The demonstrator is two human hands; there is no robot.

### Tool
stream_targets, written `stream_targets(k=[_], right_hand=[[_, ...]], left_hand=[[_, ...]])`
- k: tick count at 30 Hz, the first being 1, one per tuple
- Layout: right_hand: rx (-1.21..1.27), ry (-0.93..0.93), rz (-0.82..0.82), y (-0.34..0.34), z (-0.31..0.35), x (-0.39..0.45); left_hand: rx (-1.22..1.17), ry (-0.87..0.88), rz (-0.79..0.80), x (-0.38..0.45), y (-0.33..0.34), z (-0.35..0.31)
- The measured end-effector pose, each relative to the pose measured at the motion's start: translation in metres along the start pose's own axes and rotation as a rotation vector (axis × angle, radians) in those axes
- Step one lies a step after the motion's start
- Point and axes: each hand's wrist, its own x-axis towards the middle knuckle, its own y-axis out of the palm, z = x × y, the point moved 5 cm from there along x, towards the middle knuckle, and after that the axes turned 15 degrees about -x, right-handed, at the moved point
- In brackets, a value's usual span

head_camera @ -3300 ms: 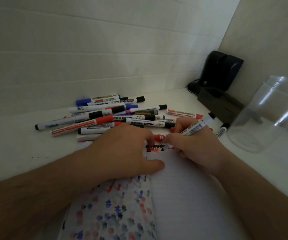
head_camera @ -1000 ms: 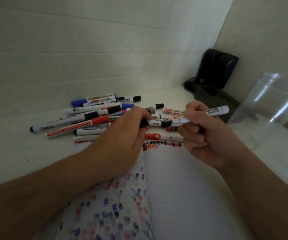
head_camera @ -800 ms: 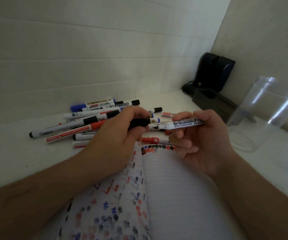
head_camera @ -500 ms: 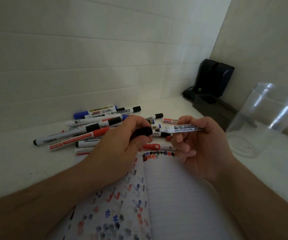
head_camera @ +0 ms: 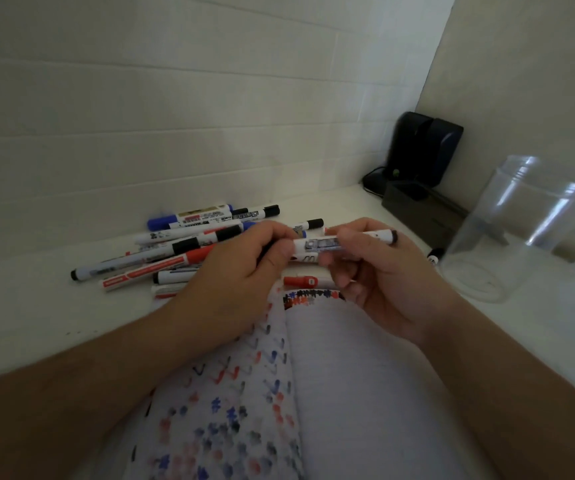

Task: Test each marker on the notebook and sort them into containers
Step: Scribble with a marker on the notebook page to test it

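A white whiteboard marker (head_camera: 325, 244) lies level between my hands, above the top edge of the open notebook (head_camera: 365, 393). My left hand (head_camera: 234, 275) grips its left end, where the black cap sits inside my fingers. My right hand (head_camera: 379, 271) holds the barrel, and the black tail end sticks out past my fingers. The notebook's left page is covered in red, blue and black test marks, with a short row of marks at the top of the right page. A clear plastic container (head_camera: 528, 230) stands at the right.
Several markers (head_camera: 189, 244) lie piled on the white table behind my left hand, and a red-capped one (head_camera: 301, 280) lies by the notebook's top edge. A black device (head_camera: 421, 150) and a dark box (head_camera: 421, 213) fill the far right corner. White walls close in behind and right.
My right hand stopped writing on the page and lifted the marker. It turned level, and my left hand brought the black cap onto its tip; both hands now meet on it.
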Motion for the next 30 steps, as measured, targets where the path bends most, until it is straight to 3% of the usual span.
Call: stream_targets(k=[2,4,6,9,13,19,22,26,30], right_hand=[[-0.029,-0.053,0.004,0.003,0.012,-0.006],[-0.066,-0.09,-0.012,0.007,0.03,-0.012],[-0.121,-0.125,-0.062,0.005,0.051,-0.025],[-0.163,-0.171,-0.122,-0.015,0.073,-0.071],[-0.005,-0.117,-0.217,-0.051,0.06,-0.171],[0.239,-0.026,-0.548,-0.105,0.004,-0.321],[0.341,0.029,-0.711,-0.135,-0.018,-0.396],[0.292,0.257,-0.871,-0.181,-0.074,-0.481],[0.439,0.682,-1.011,-0.187,-0.2,-0.559]], left_hand=[[-0.146,-0.084,-0.054,0.004,-0.002,-0.005],[-0.444,-0.219,-0.096,0.005,-0.001,-0.015],[-0.683,-0.338,-0.062,0.0,0.012,-0.034],[-0.804,-0.374,0.051,-0.022,0.047,-0.067],[-1.025,-0.497,0.123,-0.063,0.113,-0.107],[-0.858,-0.412,0.348,-0.132,0.239,-0.153],[-0.878,-0.465,0.497,-0.177,0.308,-0.167],[-0.891,-0.785,0.742,-0.233,0.402,-0.136],[-0.559,-1.1,0.836,-0.292,0.467,-0.047]])
